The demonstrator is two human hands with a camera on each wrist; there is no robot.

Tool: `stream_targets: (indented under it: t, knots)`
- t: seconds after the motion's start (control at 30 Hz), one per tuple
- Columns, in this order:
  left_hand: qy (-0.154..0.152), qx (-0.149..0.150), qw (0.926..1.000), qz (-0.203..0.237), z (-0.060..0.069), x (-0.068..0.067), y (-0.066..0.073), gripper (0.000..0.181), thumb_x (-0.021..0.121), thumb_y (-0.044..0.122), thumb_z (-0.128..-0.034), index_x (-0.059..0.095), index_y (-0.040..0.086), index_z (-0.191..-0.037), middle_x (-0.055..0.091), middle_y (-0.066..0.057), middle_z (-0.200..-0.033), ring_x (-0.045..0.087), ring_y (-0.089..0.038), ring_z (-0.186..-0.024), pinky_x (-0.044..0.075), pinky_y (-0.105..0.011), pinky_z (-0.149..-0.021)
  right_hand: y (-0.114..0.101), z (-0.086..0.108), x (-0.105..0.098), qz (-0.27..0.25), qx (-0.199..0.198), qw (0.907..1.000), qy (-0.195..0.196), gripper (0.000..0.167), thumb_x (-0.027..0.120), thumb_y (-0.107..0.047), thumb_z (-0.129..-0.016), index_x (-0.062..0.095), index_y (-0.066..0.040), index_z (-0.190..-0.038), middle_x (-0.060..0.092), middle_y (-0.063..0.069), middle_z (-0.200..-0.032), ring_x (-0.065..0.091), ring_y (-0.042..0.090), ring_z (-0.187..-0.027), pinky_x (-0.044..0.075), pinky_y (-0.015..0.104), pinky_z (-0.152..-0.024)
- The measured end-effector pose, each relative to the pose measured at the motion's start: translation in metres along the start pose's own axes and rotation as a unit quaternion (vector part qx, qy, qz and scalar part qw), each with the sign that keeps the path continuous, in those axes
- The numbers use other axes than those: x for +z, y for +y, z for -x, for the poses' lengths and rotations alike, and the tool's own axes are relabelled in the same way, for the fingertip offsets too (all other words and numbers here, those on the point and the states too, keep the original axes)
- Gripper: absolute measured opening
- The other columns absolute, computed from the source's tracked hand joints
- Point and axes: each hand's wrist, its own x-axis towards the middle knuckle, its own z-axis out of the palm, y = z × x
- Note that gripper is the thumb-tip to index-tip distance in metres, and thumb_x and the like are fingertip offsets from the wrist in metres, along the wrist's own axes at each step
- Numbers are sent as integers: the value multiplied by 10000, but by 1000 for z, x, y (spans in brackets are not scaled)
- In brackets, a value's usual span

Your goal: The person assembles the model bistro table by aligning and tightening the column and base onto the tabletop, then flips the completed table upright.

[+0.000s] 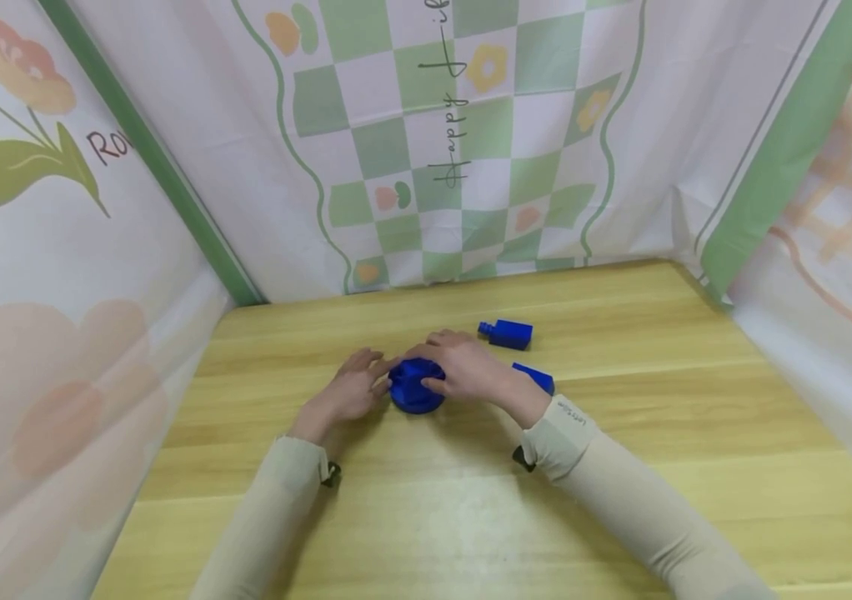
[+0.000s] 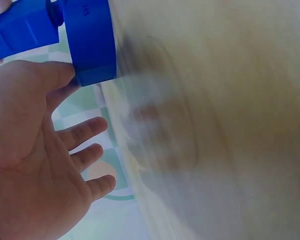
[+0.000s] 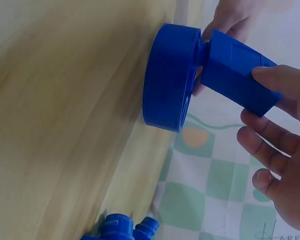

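Note:
A round, thick blue base (image 1: 417, 402) lies flat on the table between the two hands. Rising from it is a blue rectangular block (image 3: 235, 75) whose narrow neck meets the base's top; how deep it sits is hidden. My right hand (image 1: 467, 367) pinches the block's upper end between thumb and fingers. At the base's left side, my left hand (image 1: 351, 390) touches the rim with an extended thumb and forefinger. Its other three fingers (image 2: 85, 132) stand spread, off the base.
Behind the right hand lies a blue block with a ridged neck (image 1: 510, 334). A second blue block (image 1: 534, 377) is partly covered by the right wrist. Patterned cloth (image 1: 456, 167) hangs around the wooden table (image 1: 426, 517) at the back and sides.

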Motion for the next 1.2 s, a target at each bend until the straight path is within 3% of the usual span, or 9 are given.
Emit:
stream_targets:
  t: [0.17,0.33,0.53,0.8,1.0,1.2]
  knots:
    - [-201,-204,9994,219,2,-2,0,520,420,406,-1067,339,267,-1562,302,-182,-1614,152,-407,-1537,142,-578,-1247,2,1,-1,286,-143,9993,172,429,741,-299,-905,645,-194,-1310,677,52,-1098,651,253,-1031,552,451,-890]
    - [-206,-266,9991,252,2,-2,0,536,410,438,-1064,317,284,-1570,296,-179,-1618,142,-404,-1541,141,-587,-1245,1,2,-2,607,-141,9976,294,453,728,-406,-902,653,-203,-1300,675,39,-1030,648,235,-947,552,431,-815]
    - [-316,-410,9977,447,1,-1,-1,541,398,460,-1063,284,327,-1575,279,-150,-1630,108,-380,-1553,154,-596,-1238,1,2,-2,635,-178,9978,54,518,749,-399,-865,642,-202,-1332,669,22,-1041,624,221,-952,534,416,-853]
    - [-396,-460,9973,417,2,2,-2,550,382,476,-1064,261,331,-1581,283,-144,-1626,165,-372,-1540,218,-580,-1227,0,-1,3,304,9,9995,69,466,745,-419,-875,691,-122,-1230,702,38,-1158,655,245,-1113,520,431,-1011]
    - [-362,-434,9980,293,2,0,-1,565,378,486,-1062,256,311,-1585,289,-181,-1617,218,-381,-1519,224,-579,-1223,-3,-2,3,116,-134,9998,-33,464,718,-372,-904,642,-170,-1315,696,22,-1134,657,220,-1075,544,402,-951]
    - [-379,-471,9979,219,3,0,0,555,373,480,-1065,269,306,-1582,293,-181,-1616,207,-386,-1523,201,-577,-1232,-4,-3,5,455,-540,9975,-5,523,706,-422,-912,605,-201,-1376,681,22,-1131,658,220,-1040,550,413,-931]
